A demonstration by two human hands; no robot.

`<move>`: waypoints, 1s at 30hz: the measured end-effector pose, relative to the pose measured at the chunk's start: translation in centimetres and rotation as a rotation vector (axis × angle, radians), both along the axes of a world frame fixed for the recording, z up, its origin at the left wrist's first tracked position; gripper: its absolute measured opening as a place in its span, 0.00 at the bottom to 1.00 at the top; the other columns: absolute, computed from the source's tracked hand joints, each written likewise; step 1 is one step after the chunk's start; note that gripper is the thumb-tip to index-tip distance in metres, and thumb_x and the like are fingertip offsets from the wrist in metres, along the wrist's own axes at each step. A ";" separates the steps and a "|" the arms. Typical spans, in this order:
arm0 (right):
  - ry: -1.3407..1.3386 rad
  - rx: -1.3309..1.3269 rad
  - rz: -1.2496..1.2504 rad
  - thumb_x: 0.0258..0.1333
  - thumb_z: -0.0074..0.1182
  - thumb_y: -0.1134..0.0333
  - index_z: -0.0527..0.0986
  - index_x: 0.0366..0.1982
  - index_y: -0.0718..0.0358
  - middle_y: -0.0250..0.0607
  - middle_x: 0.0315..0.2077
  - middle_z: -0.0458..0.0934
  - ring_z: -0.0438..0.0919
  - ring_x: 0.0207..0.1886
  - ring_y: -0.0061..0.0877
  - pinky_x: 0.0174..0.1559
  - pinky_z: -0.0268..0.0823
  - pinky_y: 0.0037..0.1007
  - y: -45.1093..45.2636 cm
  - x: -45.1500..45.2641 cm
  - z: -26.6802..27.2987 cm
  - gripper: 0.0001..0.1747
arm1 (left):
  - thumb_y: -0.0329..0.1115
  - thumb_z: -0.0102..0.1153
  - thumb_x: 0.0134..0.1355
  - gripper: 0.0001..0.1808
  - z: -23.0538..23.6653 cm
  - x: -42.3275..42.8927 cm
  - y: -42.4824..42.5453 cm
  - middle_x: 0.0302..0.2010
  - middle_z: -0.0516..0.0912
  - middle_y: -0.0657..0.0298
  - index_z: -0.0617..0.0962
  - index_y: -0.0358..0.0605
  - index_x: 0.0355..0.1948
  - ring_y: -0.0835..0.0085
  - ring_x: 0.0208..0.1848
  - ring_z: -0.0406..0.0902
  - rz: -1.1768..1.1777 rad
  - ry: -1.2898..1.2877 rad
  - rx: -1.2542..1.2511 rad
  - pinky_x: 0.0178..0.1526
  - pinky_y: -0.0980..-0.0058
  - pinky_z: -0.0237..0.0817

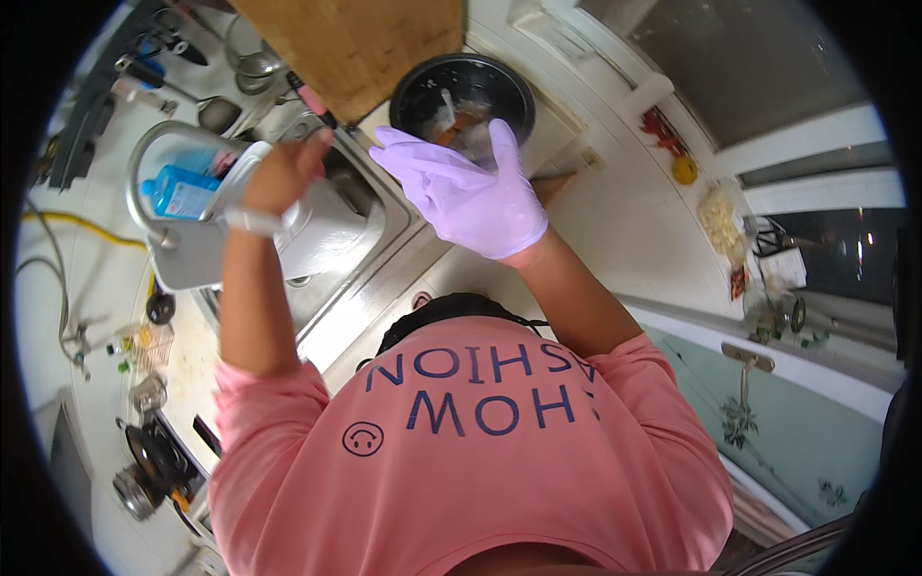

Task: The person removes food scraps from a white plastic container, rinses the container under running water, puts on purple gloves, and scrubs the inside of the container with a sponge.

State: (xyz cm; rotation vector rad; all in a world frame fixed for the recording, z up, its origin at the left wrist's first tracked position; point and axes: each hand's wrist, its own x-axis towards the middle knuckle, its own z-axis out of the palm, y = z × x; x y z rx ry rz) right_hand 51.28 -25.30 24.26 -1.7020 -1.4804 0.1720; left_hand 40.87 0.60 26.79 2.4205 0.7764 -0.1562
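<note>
My right hand (472,191) wears a thin lilac glove, its thumb spread from the fingers and nothing held. Behind it stands a round black pot (520,97) with water, something orange-brown and a pale utensil handle inside. My left hand (284,173), bare and blurred by motion, is raised over the metal sink (382,223). Whether it holds anything cannot be told. A pale band circles that wrist. Beside and partly behind the left hand is a light grey container (184,252) with a curved tube or handle, and a blue plastic bottle (189,191) shows within the curve.
A wooden board (360,43) stands beyond the sink. A turner (218,114) and other utensils hang at the upper left. A yellow hose (86,225) runs along the left wall. Pans (155,453) stand at the lower left. A windowsill with bags and a glass jar (767,309) is at the right.
</note>
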 end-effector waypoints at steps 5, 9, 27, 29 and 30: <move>-1.049 0.014 -0.143 0.56 0.45 0.42 0.55 0.66 0.69 0.43 0.62 0.62 0.61 0.63 0.27 0.63 0.52 0.28 0.8 -2.0 0.5 0.46 | 0.56 0.47 0.67 0.28 -1.8 -3.9 -11.9 0.45 0.76 0.61 0.72 0.43 0.54 0.76 0.44 0.72 0.062 -0.896 -0.681 0.39 0.79 0.65; -2.707 0.081 -1.198 0.57 0.41 0.39 0.53 0.66 0.71 0.47 0.64 0.60 0.59 0.66 0.32 0.68 0.45 0.30 2.2 -2.3 1.2 0.48 | 0.42 0.48 0.71 0.18 -2.2 -3.5 -13.0 0.21 0.68 0.76 0.76 0.41 0.27 0.86 0.25 0.58 0.530 -1.087 -0.416 0.27 0.82 0.52; -3.717 0.258 -1.577 0.53 0.15 0.22 0.52 0.63 0.79 0.62 0.64 0.55 0.54 0.68 0.47 0.70 0.41 0.45 1.9 -4.8 4.8 0.63 | 0.51 0.53 0.67 0.21 0.3 -8.1 -14.2 0.19 0.67 0.75 0.77 0.44 0.27 0.85 0.21 0.57 0.727 -1.111 -0.506 0.24 0.81 0.50; -3.560 0.239 -1.644 0.53 0.16 0.23 0.53 0.63 0.79 0.62 0.63 0.56 0.54 0.68 0.48 0.71 0.40 0.44 1.5 -4.8 4.7 0.63 | 0.51 0.53 0.67 0.22 0.3 -8.1 -14.3 0.19 0.67 0.75 0.78 0.43 0.26 0.85 0.22 0.56 0.744 -1.122 -0.524 0.25 0.81 0.50; -3.427 0.219 -1.715 0.53 0.16 0.23 0.54 0.63 0.79 0.62 0.63 0.56 0.54 0.68 0.48 0.71 0.39 0.44 1.4 -4.8 4.5 0.62 | 0.51 0.53 0.67 0.22 0.4 -8.1 -14.3 0.19 0.67 0.75 0.77 0.44 0.25 0.85 0.21 0.57 0.729 -1.142 -0.542 0.24 0.81 0.49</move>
